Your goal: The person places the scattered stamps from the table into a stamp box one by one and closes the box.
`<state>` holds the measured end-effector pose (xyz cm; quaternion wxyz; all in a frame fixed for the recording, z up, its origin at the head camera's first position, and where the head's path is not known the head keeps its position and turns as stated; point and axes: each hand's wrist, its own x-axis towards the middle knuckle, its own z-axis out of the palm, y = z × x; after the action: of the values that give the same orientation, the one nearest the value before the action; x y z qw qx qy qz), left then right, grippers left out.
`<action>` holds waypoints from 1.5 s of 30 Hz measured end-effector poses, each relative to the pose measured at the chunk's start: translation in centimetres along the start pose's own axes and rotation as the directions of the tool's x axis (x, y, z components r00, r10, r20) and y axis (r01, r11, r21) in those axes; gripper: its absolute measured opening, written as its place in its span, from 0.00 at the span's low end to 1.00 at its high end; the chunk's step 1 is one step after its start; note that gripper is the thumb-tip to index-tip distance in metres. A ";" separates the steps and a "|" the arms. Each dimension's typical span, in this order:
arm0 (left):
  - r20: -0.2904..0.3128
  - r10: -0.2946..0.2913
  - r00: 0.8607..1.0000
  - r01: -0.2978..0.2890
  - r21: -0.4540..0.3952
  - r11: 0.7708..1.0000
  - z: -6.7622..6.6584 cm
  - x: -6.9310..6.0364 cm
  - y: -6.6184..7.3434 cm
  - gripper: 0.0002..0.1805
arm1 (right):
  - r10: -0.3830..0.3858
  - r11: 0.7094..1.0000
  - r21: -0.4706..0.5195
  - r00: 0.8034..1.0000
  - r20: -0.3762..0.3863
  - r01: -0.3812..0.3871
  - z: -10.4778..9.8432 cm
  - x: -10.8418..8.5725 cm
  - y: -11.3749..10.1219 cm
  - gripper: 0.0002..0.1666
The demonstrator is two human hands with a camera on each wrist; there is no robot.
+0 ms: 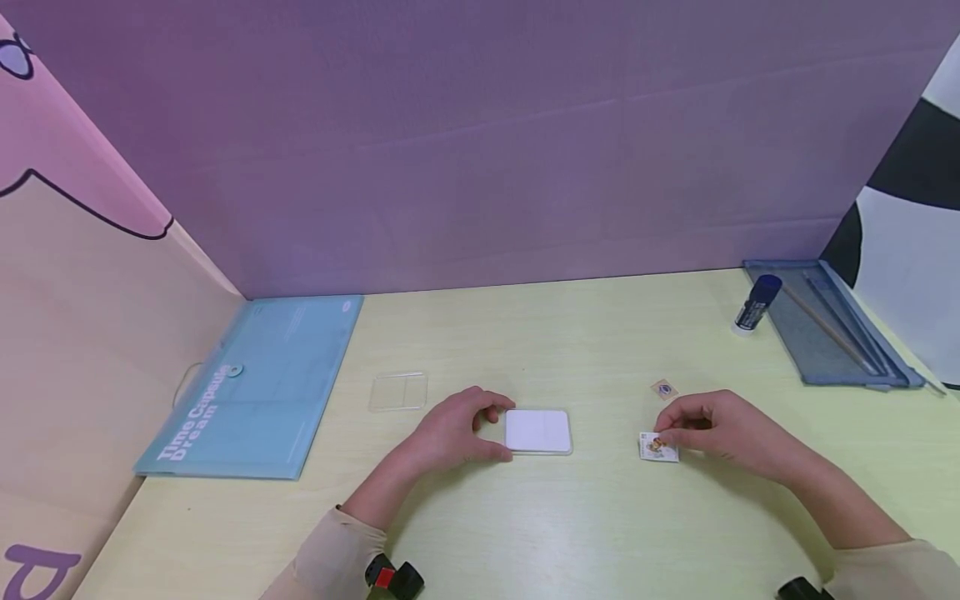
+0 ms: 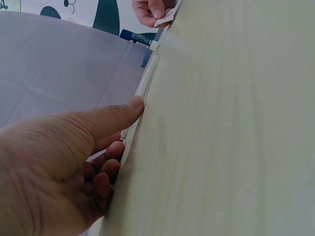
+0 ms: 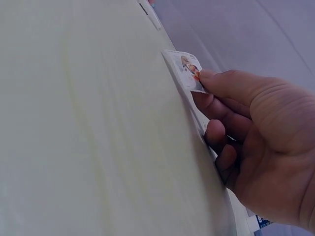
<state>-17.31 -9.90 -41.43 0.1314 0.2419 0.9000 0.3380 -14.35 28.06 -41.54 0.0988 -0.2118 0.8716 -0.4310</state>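
Note:
A flat white rectangular case (image 1: pixel 537 432) with a clear rim lies on the table. My left hand (image 1: pixel 459 427) holds its left end between thumb and index finger; in the left wrist view the thumb (image 2: pixel 115 118) presses its near edge. Off to the right, my right hand (image 1: pixel 727 433) pinches a small white stamp-like picture card (image 1: pixel 658 447) with an orange figure. Its face shows in the right wrist view, where the card (image 3: pixel 187 71) tilts up between thumb and forefinger. Just beyond that hand lies a small brownish square piece (image 1: pixel 664 389) with a dark round mark.
A clear plastic lid-like frame (image 1: pixel 398 392) lies left of the case. Farther left is a light blue document folder (image 1: pixel 255 392). At the back right, a glue stick (image 1: pixel 757 304) stands beside a grey-blue mesh pouch (image 1: pixel 810 325) holding thin tools. A purple partition (image 1: pixel 495 167) borders the table's back.

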 end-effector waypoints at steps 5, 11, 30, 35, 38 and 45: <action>0.001 -0.001 1.000 0.001 0.000 1.000 0.0 0.0 0.0 0.30 | -0.007 1.000 -0.006 1.000 -0.010 0.007 0.1 0.1 -0.1 0.02; -0.001 0.010 1.000 -0.010 -0.006 1.000 0.0 0.1 -0.1 0.30 | -0.006 1.000 -0.005 1.000 -0.014 0.006 0.2 0.2 -0.4 0.02; -0.002 0.001 1.000 -0.001 -0.005 1.000 -0.1 0.0 0.0 0.30 | 0.046 0.999 -0.003 0.999 -0.003 -0.046 0.4 1.1 -1.2 0.02; -0.003 -0.001 1.000 0.001 0.000 1.000 -0.1 0.0 0.0 0.30 | 0.047 0.999 -0.004 0.999 -0.001 -0.047 0.4 1.3 -1.3 0.03; -0.003 -0.005 1.000 0.005 0.003 1.000 0.0 0.1 0.0 0.31 | 0.046 0.999 -0.004 0.999 0.000 -0.046 0.5 1.4 -1.4 0.02; -0.004 -0.008 1.000 0.008 0.014 1.000 0.1 0.1 -0.1 0.30 | 0.067 0.998 -0.003 0.998 -0.003 -0.067 0.6 1.4 -1.5 0.02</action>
<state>-17.38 -9.82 -41.60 0.1290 0.2384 0.9037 0.3314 -14.97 26.17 -40.71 0.1115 -0.1820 0.8789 -0.4265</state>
